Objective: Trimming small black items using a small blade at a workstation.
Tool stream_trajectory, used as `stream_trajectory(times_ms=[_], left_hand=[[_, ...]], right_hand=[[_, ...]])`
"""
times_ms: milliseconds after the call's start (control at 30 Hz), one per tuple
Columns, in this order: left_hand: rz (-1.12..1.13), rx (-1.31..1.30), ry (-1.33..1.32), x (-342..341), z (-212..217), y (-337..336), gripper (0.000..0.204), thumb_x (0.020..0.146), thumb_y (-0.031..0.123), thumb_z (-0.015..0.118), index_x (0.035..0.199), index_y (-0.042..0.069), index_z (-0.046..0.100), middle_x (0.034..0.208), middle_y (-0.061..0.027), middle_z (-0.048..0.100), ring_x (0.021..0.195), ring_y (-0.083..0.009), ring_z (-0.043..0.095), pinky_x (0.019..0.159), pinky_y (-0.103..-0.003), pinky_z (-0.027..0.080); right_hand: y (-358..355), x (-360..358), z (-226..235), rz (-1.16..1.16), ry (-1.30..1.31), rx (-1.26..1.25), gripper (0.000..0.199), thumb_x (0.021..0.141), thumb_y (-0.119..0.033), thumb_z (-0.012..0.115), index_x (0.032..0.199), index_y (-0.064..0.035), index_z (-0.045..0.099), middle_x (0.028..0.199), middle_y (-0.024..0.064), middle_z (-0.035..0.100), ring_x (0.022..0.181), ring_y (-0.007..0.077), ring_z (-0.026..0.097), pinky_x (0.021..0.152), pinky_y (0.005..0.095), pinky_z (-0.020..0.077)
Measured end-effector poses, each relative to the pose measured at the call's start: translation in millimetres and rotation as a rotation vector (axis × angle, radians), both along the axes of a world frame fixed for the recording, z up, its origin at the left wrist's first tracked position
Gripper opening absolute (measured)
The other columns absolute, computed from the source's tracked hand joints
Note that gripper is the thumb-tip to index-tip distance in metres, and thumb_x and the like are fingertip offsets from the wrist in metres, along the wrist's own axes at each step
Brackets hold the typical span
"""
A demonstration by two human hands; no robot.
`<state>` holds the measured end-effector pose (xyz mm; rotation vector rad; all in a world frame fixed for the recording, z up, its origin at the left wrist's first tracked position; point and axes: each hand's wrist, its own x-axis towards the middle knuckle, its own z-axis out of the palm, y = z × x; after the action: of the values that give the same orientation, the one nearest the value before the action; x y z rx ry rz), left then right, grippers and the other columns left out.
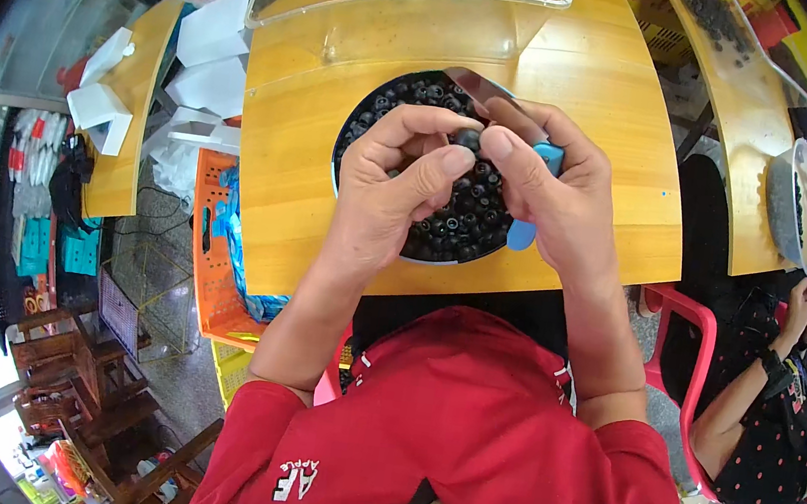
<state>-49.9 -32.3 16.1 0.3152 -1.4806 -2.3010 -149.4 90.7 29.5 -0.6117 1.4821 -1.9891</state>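
My left hand (381, 189) pinches a small black round piece (469, 140) between thumb and fingertips, above a wide round bowl (335, 171) on the table. In my right hand (566, 197) is a knife (520, 234) with a blue handle, its blade pointing up and left behind the fingers. The right thumb is close to the black piece; whether it touches, I cannot tell. Many similar black pieces (468, 215), several showing pale-ringed holes, fill the bowl below both hands.
A large clear plastic bin (400, 30) stands beyond the bowl on the wooden table (624, 178). An orange crate (209, 274) is at the table's left side, near white boxes (208, 77). Right of me are a pink chair (701, 369) and a seated person (767, 408) beside another table.
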Motion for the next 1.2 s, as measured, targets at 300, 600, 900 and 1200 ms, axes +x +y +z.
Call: stream_trajectory(times_ms=[300, 600, 900, 1200], left_hand=[[0.109, -0.509, 0.043, -1.3, 7.8, 0.5, 0.019, 0.083, 0.001, 0.067, 0.101, 0.003, 0.061, 0.081, 0.0024, 0.06, 0.066, -0.0006, 0.048, 0.057, -0.015, 0.036], [-0.094, 0.044, 0.123, 3.2, 2.8, -21.3, 0.013, 0.089, 0.01, 0.058, 0.099, 0.002, 0.057, 0.066, -0.0011, 0.052, 0.053, -0.006, 0.044, 0.043, -0.019, 0.031], [-0.275, -0.608, -0.431, 17.5, 24.0, -41.0, 0.016, 0.088, 0.018, 0.058, 0.09, 0.003, 0.064, 0.07, -0.0044, 0.061, 0.055, -0.0148, 0.055, 0.052, -0.025, 0.042], [-0.555, -1.619, -0.381, 15.3, 24.2, -31.1, 0.015, 0.08, 0.019, 0.062, 0.081, 0.004, 0.062, 0.074, -0.0147, 0.064, 0.074, -0.0333, 0.063, 0.064, -0.044, 0.049]], right_hand=[[-0.3, -6.6, 12.5, 0.223, -0.347, -0.039, 0.024, 0.086, -0.012, 0.066, 0.107, -0.0012, 0.06, 0.059, -0.008, 0.044, 0.044, -0.0014, 0.032, 0.04, 0.0166, 0.022], [-0.6, -4.9, 3.4, 0.225, -0.328, -0.089, 0.021, 0.091, -0.012, 0.058, 0.108, -0.0004, 0.059, 0.072, 0.0, 0.059, 0.043, -0.0015, 0.032, 0.039, 0.0158, 0.0221], [18.7, -19.0, -5.8, 0.194, -0.198, -0.033, 0.026, 0.095, -0.018, 0.05, 0.111, 0.0005, 0.06, 0.077, 0.0016, 0.061, 0.043, -0.0014, 0.029, 0.039, 0.0152, 0.0228], [19.8, -17.4, -8.3, 0.191, -0.186, 0.007, 0.025, 0.095, -0.019, 0.051, 0.108, -0.001, 0.062, 0.073, 0.0007, 0.06, 0.043, -0.0016, 0.03, 0.039, 0.0154, 0.0227]])
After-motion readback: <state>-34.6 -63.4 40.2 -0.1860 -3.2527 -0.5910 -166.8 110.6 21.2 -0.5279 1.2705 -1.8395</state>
